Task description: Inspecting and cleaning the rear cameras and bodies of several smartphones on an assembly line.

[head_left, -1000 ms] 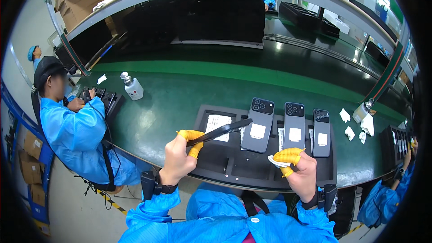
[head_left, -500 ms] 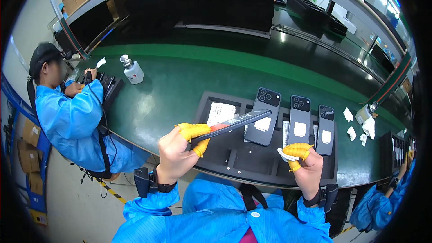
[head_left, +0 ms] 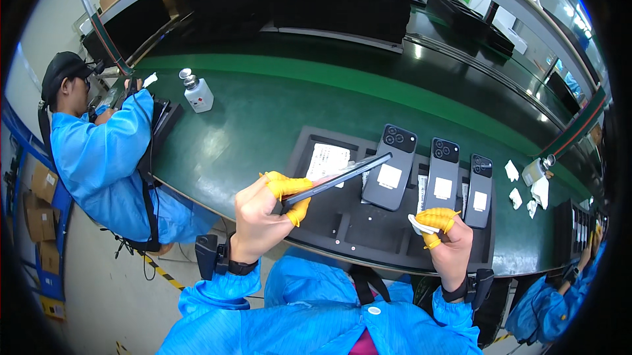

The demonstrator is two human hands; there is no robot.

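Note:
My left hand point(head_left: 261, 213), with yellow finger cots on its thumb and fingers, grips one end of a dark smartphone point(head_left: 337, 180). The phone is held tilted, nearly edge-on, above a black foam tray point(head_left: 316, 230). On the right, my right hand point(head_left: 447, 243) pinches a small folded white wipe point(head_left: 422, 225) between cot-covered fingertips, apart from the phone. Behind the hands lie three grey phones, backs up with white labels: one at the middle point(head_left: 388, 180), one beside it point(head_left: 442, 182), and one farther right point(head_left: 478, 200). A printed white paper label point(head_left: 327, 161) rests in the tray's left compartment.
A white pump bottle point(head_left: 197, 93) stands at the far left of the green bench point(head_left: 257, 105). Crumpled white wipes point(head_left: 539, 192) lie at right near another pump bottle point(head_left: 534, 171). A co-worker in blue point(head_left: 99, 151) sits at left; another person's arm point(head_left: 559, 289) shows at lower right.
The phone in my left hand has turned slightly, its far end tipping up and showing more of its edge. My right hand stays nearly still with the wipe. The view has shifted slightly.

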